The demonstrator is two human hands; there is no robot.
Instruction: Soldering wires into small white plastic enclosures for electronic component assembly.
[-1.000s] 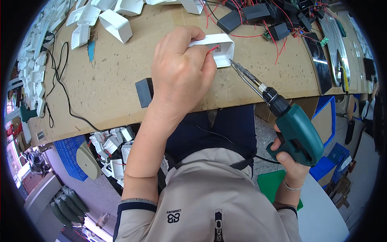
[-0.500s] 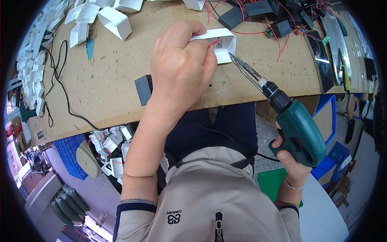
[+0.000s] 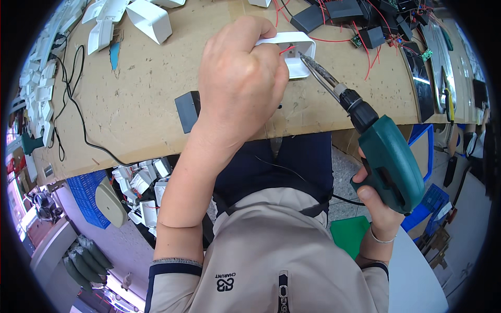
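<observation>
My left hand [image 3: 242,78] is closed around a white plastic housing [image 3: 298,72] above the table, its open side facing right. A red wire [image 3: 286,50] sticks out from between the fingers across the opening; the fingertips are partly hidden by the back of the hand. In my right hand [image 3: 382,213] is a green soldering gun [image 3: 392,159], gripped by its handle. Its long metal tip points up and left into the mouth of the housing, close to the wire's end. Whether tip and wire touch, I cannot tell. A dark grey box [image 3: 187,112] lies beside my left wrist.
White housings [image 3: 148,22] lie at the far left, with dark boxes, red wires and circuit boards [image 3: 373,37] at the far right. A black cable [image 3: 78,104] crosses the table's left side. Below the edge stands a container of white parts [image 3: 143,182].
The soldering gun's tip has gone from the housing's lower rim to inside its opening, near the red wire. My left hand and the housing have shifted slightly right and away. Both grips stay the same.
</observation>
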